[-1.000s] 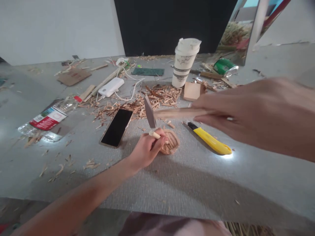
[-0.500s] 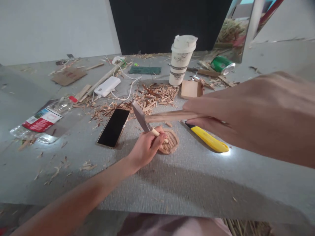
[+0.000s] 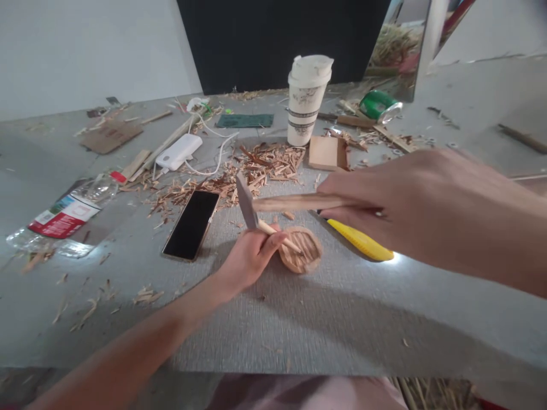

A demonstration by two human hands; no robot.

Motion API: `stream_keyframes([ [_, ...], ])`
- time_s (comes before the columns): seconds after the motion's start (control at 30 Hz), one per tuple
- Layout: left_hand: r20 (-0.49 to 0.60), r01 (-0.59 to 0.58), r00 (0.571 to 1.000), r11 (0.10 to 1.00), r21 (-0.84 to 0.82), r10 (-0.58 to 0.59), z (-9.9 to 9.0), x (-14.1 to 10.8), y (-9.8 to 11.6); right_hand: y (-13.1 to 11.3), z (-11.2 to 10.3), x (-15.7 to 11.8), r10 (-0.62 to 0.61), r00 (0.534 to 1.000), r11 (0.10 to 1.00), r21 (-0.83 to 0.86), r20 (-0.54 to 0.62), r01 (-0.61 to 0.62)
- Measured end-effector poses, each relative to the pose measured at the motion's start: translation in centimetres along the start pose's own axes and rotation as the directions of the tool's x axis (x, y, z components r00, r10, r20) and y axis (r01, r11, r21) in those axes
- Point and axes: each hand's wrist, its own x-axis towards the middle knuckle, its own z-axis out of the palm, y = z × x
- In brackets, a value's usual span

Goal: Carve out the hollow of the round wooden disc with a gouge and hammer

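Note:
My left hand is closed around a slim chisel with a pale wooden handle. The chisel slants down to the right, its lower end on a round wooden piece whose face is cut with grooves. My right hand grips a hammer by its wooden handle. The hammer's grey metal head is at the chisel's upper end; whether they touch I cannot tell. Partly behind my right hand lies a yellow utility knife.
A phone lies left of my left hand. Beyond are wood shavings, a paper cup, a small box, a white power bank with a cable, a green can and a plastic bottle.
The round wooden piece shows more of its grooved face and sits slightly further right of my left hand. The hammer has shifted slightly right. The camera view has turned a little.

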Motion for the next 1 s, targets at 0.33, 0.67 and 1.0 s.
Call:
stream_keyframes([
  [0.33, 0.031, 0.113, 0.993, 0.993, -0.015, -0.112, -0.4, 0.0, 0.2, 5.4, 7.3, -4.1, 0.386, 0.845, 0.887, 0.104, 0.369, -0.451],
  [0.67, -0.156, -0.368, 0.848, 0.774, 0.516, 0.507, -2.5, -0.1, 1.9, 4.3, 9.4, -3.5, 0.277, 0.853, 0.908, 0.169, 0.442, -0.382],
  [1.0, 0.360, -0.433, 0.898, 0.663, 0.610, 0.255, -4.5, 0.8, 0.3, 4.5, 10.4, -3.3, 0.270, 0.834, 0.900, 0.181, 0.481, -0.396],
])
